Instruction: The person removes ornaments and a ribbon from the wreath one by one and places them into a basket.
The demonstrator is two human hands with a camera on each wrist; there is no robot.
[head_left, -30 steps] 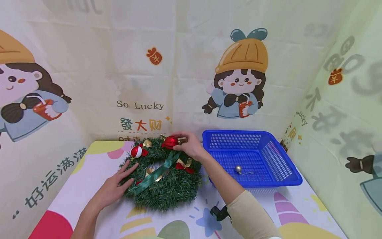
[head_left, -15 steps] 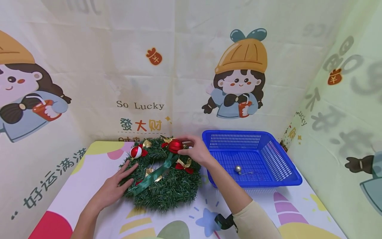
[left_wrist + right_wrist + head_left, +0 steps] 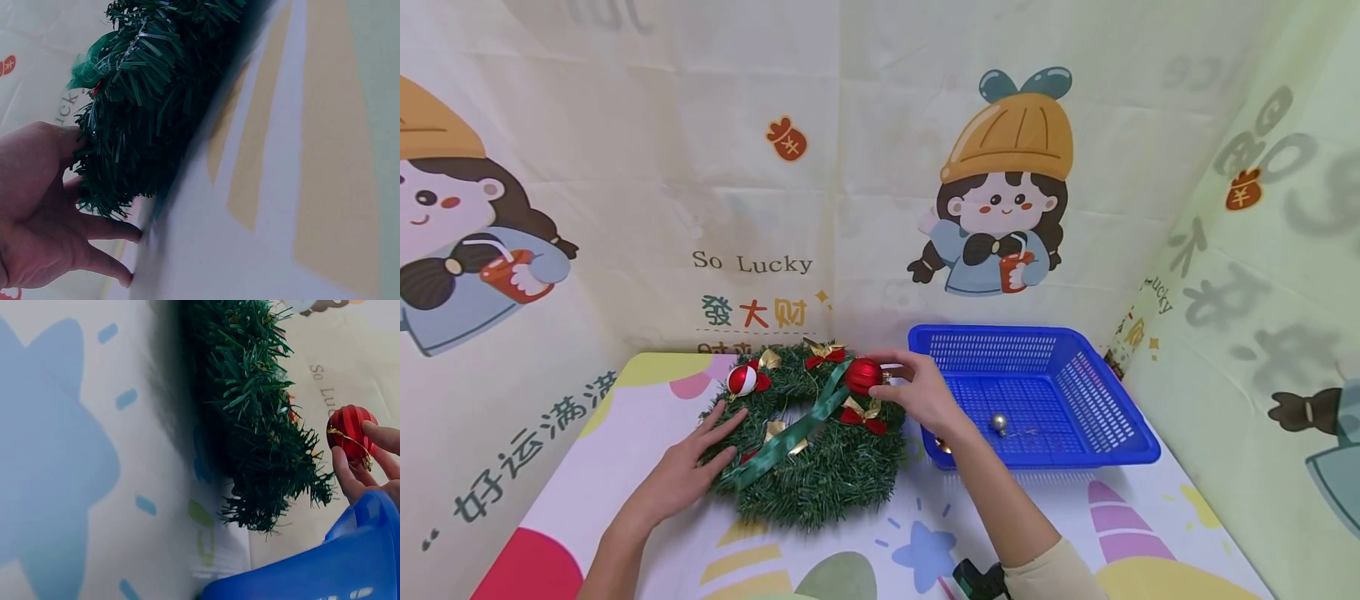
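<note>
A green wreath lies on the table, with a green ribbon across it, red-and-gold bows and a red-and-white ball. My right hand pinches a ribbed red Christmas ball between thumb and fingers, over the wreath's upper right side. In the right wrist view, a gold cord hangs at this ball. My left hand rests against the wreath's left side with fingers spread. The left wrist view shows two fingertips down at the tabletop.
Right of the wreath stands a blue plastic basket, close by my right forearm. Inside it are a small silver ball and a gold piece partly hidden by my wrist. A printed cloth wall rises behind the table.
My right hand has moved right and slightly down with the red Christmas ball, uncovering the bow at the wreath's top. My left hand has stayed in place.
</note>
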